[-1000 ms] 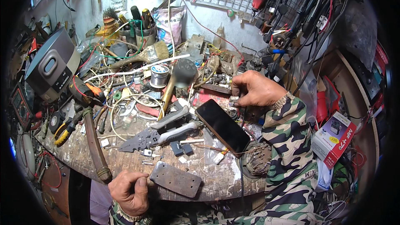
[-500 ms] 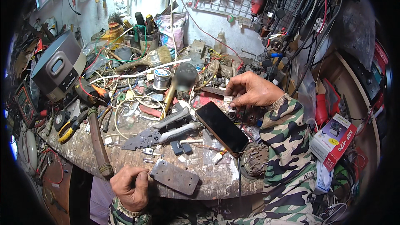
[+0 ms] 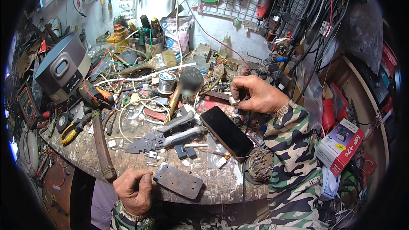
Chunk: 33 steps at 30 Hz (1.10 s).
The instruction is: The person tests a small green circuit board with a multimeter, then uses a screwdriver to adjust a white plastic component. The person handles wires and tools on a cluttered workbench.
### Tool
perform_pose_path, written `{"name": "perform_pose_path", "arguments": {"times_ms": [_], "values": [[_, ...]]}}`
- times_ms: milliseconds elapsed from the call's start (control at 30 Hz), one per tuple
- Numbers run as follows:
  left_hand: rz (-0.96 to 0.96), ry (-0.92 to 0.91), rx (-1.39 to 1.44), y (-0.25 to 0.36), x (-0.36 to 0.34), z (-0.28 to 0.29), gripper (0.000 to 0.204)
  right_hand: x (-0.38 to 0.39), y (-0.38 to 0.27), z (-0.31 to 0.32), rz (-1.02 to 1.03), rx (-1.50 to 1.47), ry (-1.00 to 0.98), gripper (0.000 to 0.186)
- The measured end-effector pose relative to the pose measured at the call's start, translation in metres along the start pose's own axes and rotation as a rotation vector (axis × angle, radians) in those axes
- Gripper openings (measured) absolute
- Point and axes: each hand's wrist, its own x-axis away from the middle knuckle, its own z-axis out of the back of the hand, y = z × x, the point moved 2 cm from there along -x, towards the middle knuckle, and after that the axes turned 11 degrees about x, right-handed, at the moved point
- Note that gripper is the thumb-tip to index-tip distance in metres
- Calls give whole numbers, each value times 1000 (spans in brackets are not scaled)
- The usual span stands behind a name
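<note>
My right hand (image 3: 260,95) is above the far end of a black smartphone (image 3: 226,132) and pinches a small pale block (image 3: 234,101) between thumb and fingertips. The block's exact kind is too small to tell. Near the bench's front edge, my left hand (image 3: 134,191) is closed, thumb against the curled forefinger. Whatever may be in that pinch is hidden. Right beside it lies a flat grey metal plate (image 3: 178,181) with several small holes. Beyond the plate are grey-handled wire strippers (image 3: 164,134) and small black blocks (image 3: 185,151).
A hammer (image 3: 189,81) and a solder spool (image 3: 166,83) sit amid tangled wires. A wooden handle (image 3: 102,147) and yellow-black pliers (image 3: 76,130) lie at left, near a grey speaker-like box (image 3: 64,68). A round metal part (image 3: 257,165) and a red-white carton (image 3: 341,147) are at right.
My right hand has turned slightly, and the small pale block in its fingers is now more tilted. My left hand, the plate and the phone stay in place.
</note>
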Motion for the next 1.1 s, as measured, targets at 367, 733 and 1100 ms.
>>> {"name": "perform_pose_path", "arguments": {"times_ms": [367, 733, 1100], "values": [[-2, -11, -2, 4, -2, -4, 5, 1, 8, -2, -189, -288, 98, 20], [81, -5, 12, -2, 4, -3, 9, 5, 19, 10, -132, 86, 138, 20], [78, -25, 2, -3, 5, -6, 11, 14, 29, 29, -223, -61, 251, 12]]}}
